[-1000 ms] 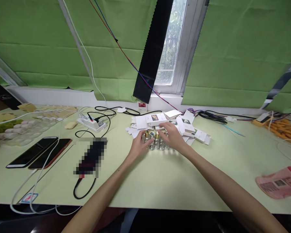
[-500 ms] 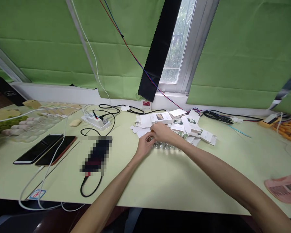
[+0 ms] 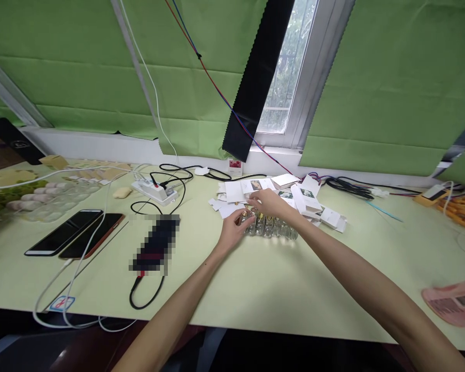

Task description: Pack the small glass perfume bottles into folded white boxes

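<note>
Below and right of the frame's centre stand bottles (image 3: pixel 269 228). My left hand (image 3: pixel 230 233) is at their left end, thumb and fingers parted; my right hand (image 3: pixel 272 203) arches over their tops. Whether either clamps one, I cannot tell.

Shows a bare left hand (image 3: pixel 232 231) and bare right hand (image 3: pixel 270 203), with slim, bare forearms (image 3: pixel 349 268) above the table (image 3: pixel 287 297). Bears a tiny spot (image 3: pixel 205 264) on the left forearm (image 3: pixel 191 287). Too dark below the table to tell clothing.
</note>
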Motion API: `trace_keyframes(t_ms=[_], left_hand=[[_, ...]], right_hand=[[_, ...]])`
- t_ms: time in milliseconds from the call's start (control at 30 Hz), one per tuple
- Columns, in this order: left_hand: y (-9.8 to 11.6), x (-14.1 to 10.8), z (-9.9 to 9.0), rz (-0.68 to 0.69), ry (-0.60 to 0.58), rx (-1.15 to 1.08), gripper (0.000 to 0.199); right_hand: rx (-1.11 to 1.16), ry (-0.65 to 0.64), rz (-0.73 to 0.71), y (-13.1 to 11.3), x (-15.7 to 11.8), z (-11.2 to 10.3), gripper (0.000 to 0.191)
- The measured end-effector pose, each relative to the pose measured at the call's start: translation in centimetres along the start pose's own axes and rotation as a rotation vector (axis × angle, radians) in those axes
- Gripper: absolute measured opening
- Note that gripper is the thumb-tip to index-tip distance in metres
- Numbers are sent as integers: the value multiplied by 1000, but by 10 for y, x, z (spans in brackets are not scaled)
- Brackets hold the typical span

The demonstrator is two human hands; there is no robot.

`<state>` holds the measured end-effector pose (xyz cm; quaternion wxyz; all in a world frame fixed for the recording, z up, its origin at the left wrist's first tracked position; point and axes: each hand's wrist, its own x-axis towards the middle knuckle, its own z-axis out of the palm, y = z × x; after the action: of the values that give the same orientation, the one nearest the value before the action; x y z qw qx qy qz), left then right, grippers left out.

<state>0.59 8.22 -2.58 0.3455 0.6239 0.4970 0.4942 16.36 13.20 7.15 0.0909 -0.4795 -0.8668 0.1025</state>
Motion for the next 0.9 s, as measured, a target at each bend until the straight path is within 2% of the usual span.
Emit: trace_keyframes(t_ms=[100, 367, 500, 633, 733, 800, 900], left_hand=[[-1, 3, -1, 18, -34, -3, 33], [-2, 10, -7, 53, -130, 14, 27], [-1, 9, -8, 70, -137, 36, 28], [1, 8, -9, 52, -144, 21, 33], [0, 8, -7, 35, -113, 8, 36], [0, 7, -6, 28, -86, 9, 36], [2, 6, -6, 10, -71, 43, 35]], right_hand=[[-9, -35, -55, -5, -9, 1, 34], [-117, -90, -196, -9, -7, 4, 12], [-79, -130, -236, -7, -7, 2, 12], [-45, -59, -260, -5, -10, -9, 17], [-87, 14, -184, -1, -5, -16, 13], [-114, -11, -68, 4, 1, -15, 14], [-101, -53, -7, 13, 7, -5, 25]])
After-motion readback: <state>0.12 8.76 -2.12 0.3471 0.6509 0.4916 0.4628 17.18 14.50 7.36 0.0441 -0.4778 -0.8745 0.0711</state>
